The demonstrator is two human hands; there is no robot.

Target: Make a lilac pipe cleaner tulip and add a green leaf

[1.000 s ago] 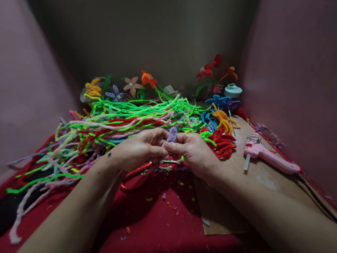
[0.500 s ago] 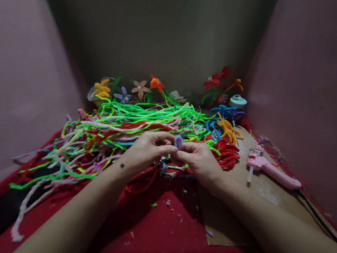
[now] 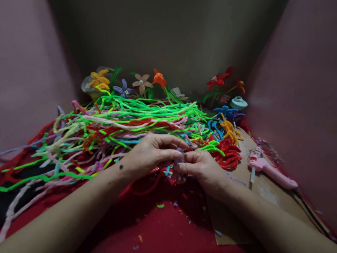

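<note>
Both my hands meet at the middle of the table over a red cloth (image 3: pixel 172 228). My left hand (image 3: pixel 151 153) and my right hand (image 3: pixel 201 169) pinch a small purple pipe-cleaner piece (image 3: pixel 179 153) between their fingertips; it is mostly hidden by the fingers. Just behind the hands lies a big heap of coloured pipe cleaners (image 3: pixel 118 123), mostly bright green. Red-handled scissors (image 3: pixel 147 182) lie on the cloth under my left wrist.
A pink glue gun (image 3: pixel 271 170) with its cord rests on brown cardboard (image 3: pixel 235 229) at the right. Bent red pieces (image 3: pixel 229 154), orange and blue ones lie beside it. Finished pipe-cleaner flowers (image 3: pixel 143 82) and a small teal pot (image 3: pixel 239 103) stand at the back. Walls close in on both sides.
The hands have lowered the purple piece toward the cloth and closed more tightly over it, so less of it shows. The view has shifted slightly.
</note>
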